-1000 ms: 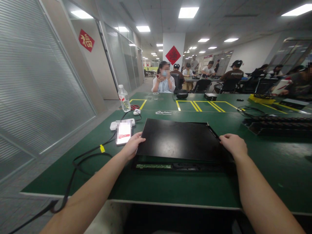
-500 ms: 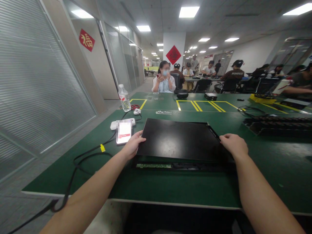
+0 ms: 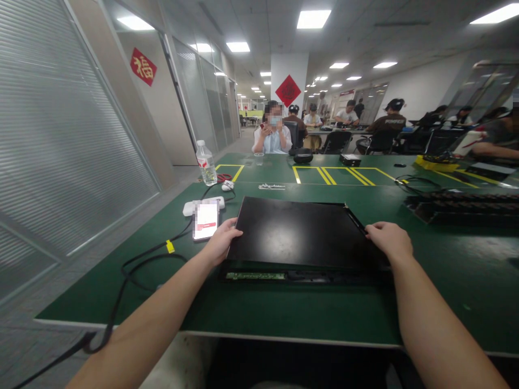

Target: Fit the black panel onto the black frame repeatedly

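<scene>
Office space stretches back under ceiling lights, with glass walls on the left and people seated at far tables; one person (image 3: 272, 138) sits across the next table. Nearest is a long green table (image 3: 284, 319), running from the near edge to yellow floor-tape style markings farther off. On its middle lies a flat black panel (image 3: 300, 232), set on a dark base whose near edge shows a green board strip (image 3: 255, 276). To the right, well apart from the panel, sits a black tray (image 3: 462, 208) of dark parts. A black cable (image 3: 133, 270) loops over the table's left side and drops off the near edge.

The left hand (image 3: 221, 240) clasps the panel's left edge, thumb on top. The right hand (image 3: 389, 240) is curled over the panel's right edge. Both hands are wide apart, the panel between them.

A phone (image 3: 206, 220) lies just beside the left hand, a white box (image 3: 188, 208) touching its far end. A bottle (image 3: 206, 163) stands farther back.
</scene>
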`<state>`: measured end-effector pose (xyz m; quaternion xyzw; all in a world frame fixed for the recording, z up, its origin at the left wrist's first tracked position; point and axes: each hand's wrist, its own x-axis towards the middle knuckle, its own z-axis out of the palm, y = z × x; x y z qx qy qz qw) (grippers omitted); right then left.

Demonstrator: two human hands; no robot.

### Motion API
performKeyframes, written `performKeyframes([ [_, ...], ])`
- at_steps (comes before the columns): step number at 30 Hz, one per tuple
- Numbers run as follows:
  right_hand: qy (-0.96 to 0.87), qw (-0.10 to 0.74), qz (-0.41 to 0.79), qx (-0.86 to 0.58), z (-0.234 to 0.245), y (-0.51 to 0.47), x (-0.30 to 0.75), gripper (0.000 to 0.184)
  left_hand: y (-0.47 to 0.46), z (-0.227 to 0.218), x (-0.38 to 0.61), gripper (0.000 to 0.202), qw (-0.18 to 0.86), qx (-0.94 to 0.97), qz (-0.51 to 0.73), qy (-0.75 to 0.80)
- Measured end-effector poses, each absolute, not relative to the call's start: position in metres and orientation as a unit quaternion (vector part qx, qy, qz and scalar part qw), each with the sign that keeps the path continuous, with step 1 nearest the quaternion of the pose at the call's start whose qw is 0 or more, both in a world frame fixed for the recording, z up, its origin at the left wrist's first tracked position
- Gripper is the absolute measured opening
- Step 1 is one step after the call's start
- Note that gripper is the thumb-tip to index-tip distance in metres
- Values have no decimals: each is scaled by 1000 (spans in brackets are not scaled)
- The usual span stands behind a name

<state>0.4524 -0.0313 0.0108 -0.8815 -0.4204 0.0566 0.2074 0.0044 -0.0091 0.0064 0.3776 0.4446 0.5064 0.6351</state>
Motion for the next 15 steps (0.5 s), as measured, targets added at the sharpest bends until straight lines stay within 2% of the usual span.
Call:
performKeyframes([
  [7, -420, 226, 75, -875, 5, -29, 460, 30, -9, 5, 4, 59, 631, 375, 512, 447],
  [15, -420, 234, 81, -873, 3, -27, 462, 28, -8, 6, 5, 43, 625, 381, 535, 422],
])
